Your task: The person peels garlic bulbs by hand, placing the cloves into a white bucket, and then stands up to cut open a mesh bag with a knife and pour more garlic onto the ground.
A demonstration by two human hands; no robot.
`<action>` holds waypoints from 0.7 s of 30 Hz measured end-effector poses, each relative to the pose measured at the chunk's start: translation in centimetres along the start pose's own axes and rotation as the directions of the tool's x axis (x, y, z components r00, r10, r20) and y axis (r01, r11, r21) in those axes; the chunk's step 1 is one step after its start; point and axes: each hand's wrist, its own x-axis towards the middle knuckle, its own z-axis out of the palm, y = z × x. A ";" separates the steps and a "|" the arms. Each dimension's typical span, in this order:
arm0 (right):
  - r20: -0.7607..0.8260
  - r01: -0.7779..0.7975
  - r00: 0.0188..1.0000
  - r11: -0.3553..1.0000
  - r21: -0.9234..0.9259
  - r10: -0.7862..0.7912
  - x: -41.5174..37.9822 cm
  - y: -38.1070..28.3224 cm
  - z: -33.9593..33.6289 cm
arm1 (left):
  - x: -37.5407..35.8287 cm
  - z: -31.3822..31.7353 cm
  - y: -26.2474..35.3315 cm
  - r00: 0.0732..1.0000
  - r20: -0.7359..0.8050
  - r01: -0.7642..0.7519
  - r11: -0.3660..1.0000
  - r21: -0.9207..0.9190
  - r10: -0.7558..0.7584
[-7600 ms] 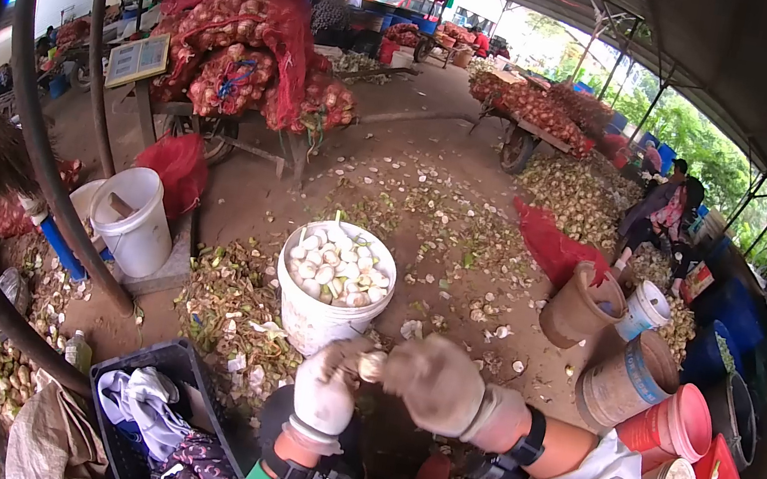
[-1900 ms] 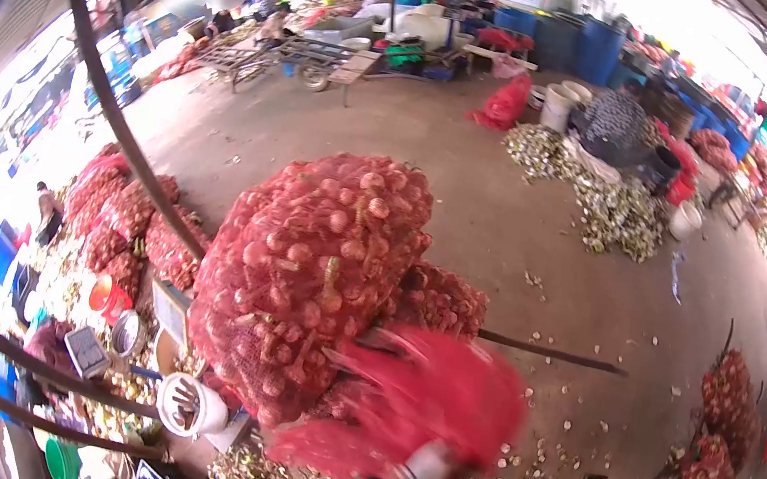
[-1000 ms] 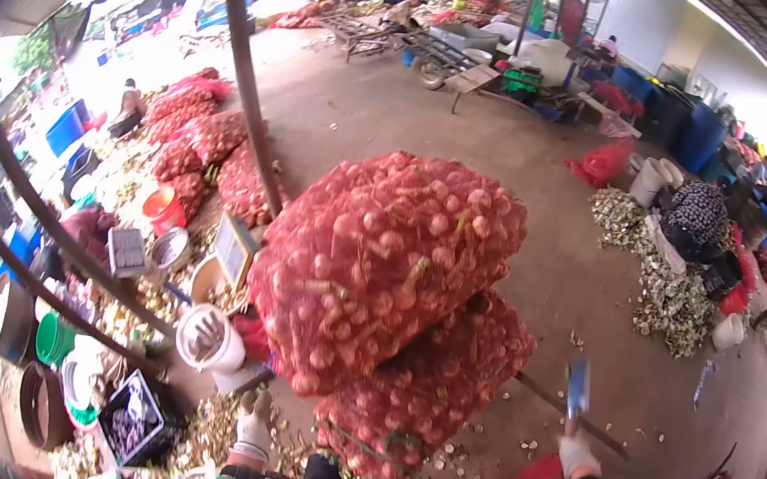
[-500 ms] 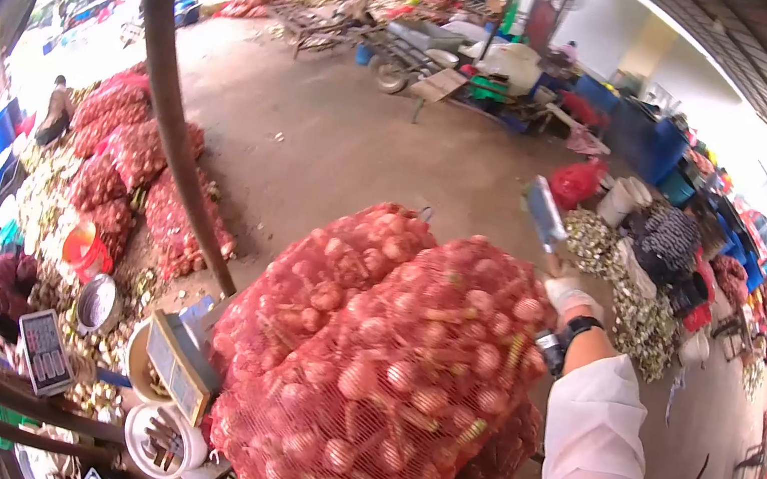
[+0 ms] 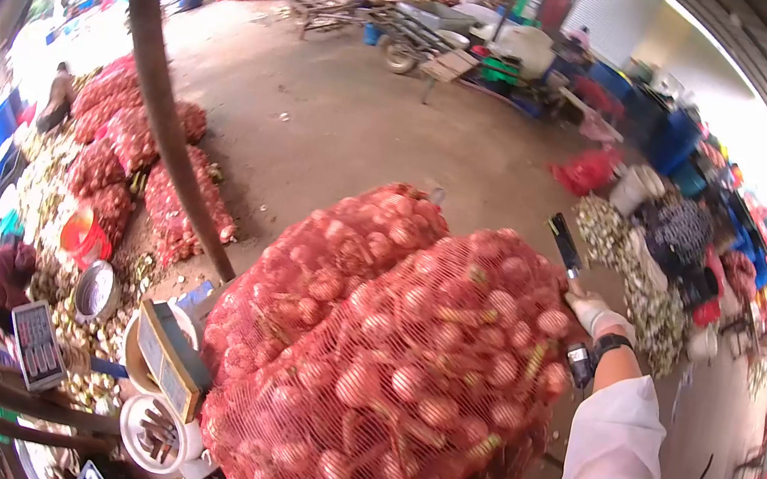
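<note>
My right hand (image 5: pixel 595 310), in a pale glove, is closed round the handle of a broad-bladed knife (image 5: pixel 563 243). The blade points up and away, and it looks dark from this angle. A dark band (image 5: pixel 609 345) circles that wrist, with a small black device (image 5: pixel 579 364) beside it. Just left of the hand bulges a large red mesh sack (image 5: pixel 421 378) filled with pale, stemmed bulbs that look like garlic. Another full mesh sack (image 5: pixel 329 261) leans against its far left side. My left hand is out of view.
A wooden pole (image 5: pixel 160 90) slants down at left. Near the sacks are a boxy display unit (image 5: pixel 170 361), a white bucket (image 5: pixel 192 441) and a digital readout (image 5: pixel 38 344). More full sacks (image 5: pixel 133 132) lie left. A person (image 5: pixel 675 243) is beside a bulb pile (image 5: pixel 650 315) at right.
My right hand has moved slightly right and down, and the knife has turned from a bright, broad face to a narrow, dark one. The view has shifted a little.
</note>
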 end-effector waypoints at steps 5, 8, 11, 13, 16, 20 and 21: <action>0.127 -0.101 0.990 0.955 0.279 0.068 -9.4 7.8 -1.7 | -1.7 -2.4 -0.1 0.994 0.024 -0.106 0.991 0.082 0.104; 0.110 -0.281 0.958 0.939 0.200 0.263 -19.3 11.6 -3.0 | -3.3 -4.4 2.1 0.970 0.042 -0.244 0.942 0.229 0.241; 0.170 -0.205 0.976 0.838 0.506 0.136 -25.9 21.7 1.4 | -4.5 -4.3 6.9 0.896 0.138 -0.437 0.784 0.440 0.422; 0.339 -0.424 0.906 0.553 0.718 0.255 -33.0 27.2 5.4 | -4.4 -2.7 12.1 0.827 0.288 -0.549 0.582 0.600 0.483; 0.258 0.301 0.929 0.948 -0.102 -0.267 -45.0 34.1 13.7 | -0.6 5.5 19.3 0.860 0.476 -0.503 0.469 0.726 0.186; 0.657 -0.712 0.693 0.429 0.556 0.299 -60.2 30.4 24.7 | 18.0 20.8 22.6 0.536 0.694 -0.648 0.293 0.703 -0.480; 0.713 -0.783 0.621 0.293 0.548 0.325 -62.3 28.3 26.0 | 18.5 24.9 20.2 0.512 0.685 -0.651 0.287 0.703 -0.518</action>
